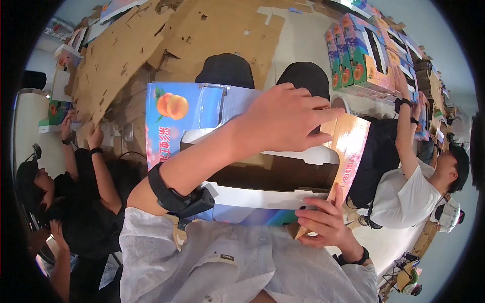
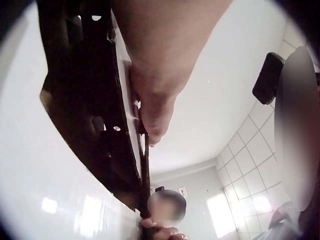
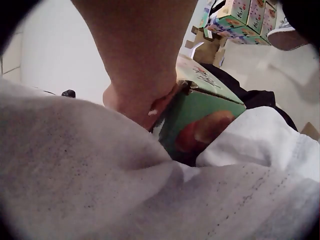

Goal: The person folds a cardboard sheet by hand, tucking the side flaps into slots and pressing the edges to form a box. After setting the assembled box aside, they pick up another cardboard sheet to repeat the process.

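Note:
A printed peach gift carton (image 1: 174, 131) lies across the wearer's lap, blue with a peach picture and a gold end panel. Its long white-edged opening faces up and shows bare brown cardboard inside. Crossing over the carton, my left hand (image 1: 288, 116) has its thumb and bent fingers at the far corner of the gold end. My right hand (image 1: 326, 222) grips the near corner of that same end, thumb on the panel. In the right wrist view the carton's green side (image 3: 200, 127) shows beside the right hand (image 3: 137, 100), with cloth covering part of it.
Similar cartons (image 1: 364, 55) stand stacked at the upper right, where a person in a white shirt (image 1: 409, 197) reaches to them. On the left, a person in black (image 1: 86, 187) works near another carton (image 1: 55, 113). Flattened brown cardboard (image 1: 217, 35) covers the floor ahead.

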Action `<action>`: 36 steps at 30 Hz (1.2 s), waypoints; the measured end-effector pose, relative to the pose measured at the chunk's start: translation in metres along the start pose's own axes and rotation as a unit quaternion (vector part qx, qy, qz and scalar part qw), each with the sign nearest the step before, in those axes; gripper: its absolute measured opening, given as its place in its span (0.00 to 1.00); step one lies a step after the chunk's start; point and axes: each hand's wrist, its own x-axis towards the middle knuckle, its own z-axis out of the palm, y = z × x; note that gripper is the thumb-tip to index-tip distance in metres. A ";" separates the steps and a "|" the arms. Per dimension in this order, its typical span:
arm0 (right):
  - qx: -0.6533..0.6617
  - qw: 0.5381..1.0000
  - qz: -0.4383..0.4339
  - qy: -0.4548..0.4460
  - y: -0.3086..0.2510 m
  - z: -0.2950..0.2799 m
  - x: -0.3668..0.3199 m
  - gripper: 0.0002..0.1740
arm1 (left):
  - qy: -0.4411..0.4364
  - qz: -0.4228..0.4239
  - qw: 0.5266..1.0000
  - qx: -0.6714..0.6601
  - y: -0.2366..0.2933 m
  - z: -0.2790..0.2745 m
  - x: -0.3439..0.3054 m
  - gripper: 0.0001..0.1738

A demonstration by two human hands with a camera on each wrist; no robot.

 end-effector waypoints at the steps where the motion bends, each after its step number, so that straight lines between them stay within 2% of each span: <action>1: 0.011 1.000 -0.008 0.013 0.001 0.001 -0.001 0.21 | -0.002 0.000 1.000 -0.001 0.000 0.000 0.000 0.26; 5: 0.002 1.000 -0.021 0.000 -0.001 0.002 -0.002 0.26 | 0.001 0.001 1.000 -0.011 0.000 -0.001 0.000 0.26; 7: -0.051 0.997 0.059 0.009 -0.007 0.010 -0.002 0.34 | -0.002 -0.001 1.000 -0.011 0.000 -0.002 0.001 0.26; 8: -0.051 0.997 0.060 0.010 -0.009 0.012 -0.001 0.34 | -0.002 0.000 1.000 -0.012 0.001 -0.001 0.001 0.26; 10: -0.084 0.994 0.070 0.006 -0.011 0.011 0.005 0.42 | 0.001 0.001 1.000 -0.009 0.000 -0.002 0.000 0.26; 13: -0.087 0.990 0.106 -0.031 -0.018 0.002 0.019 0.43 | 0.012 0.004 1.000 -0.010 0.000 0.001 0.000 0.26; 16: -0.074 0.992 0.099 -0.037 -0.016 0.001 0.020 0.42 | 0.018 0.004 1.000 -0.006 0.000 0.000 0.000 0.26; 23: -0.053 0.996 0.076 0.000 -0.013 0.007 0.015 0.40 | 0.027 0.008 1.000 -0.006 -0.001 0.003 -0.001 0.25; 29: -0.059 0.990 0.123 -0.027 -0.018 0.006 0.021 0.39 | 0.034 0.013 0.999 0.005 0.001 0.003 0.000 0.25; 31: -0.082 0.985 0.137 -0.069 -0.017 0.005 0.022 0.41 | 0.039 0.011 0.999 0.013 0.000 0.004 0.001 0.25; 36: -0.078 0.984 0.153 -0.053 -0.015 0.002 0.021 0.41 | 0.034 0.000 0.999 0.015 -0.001 0.005 0.002 0.26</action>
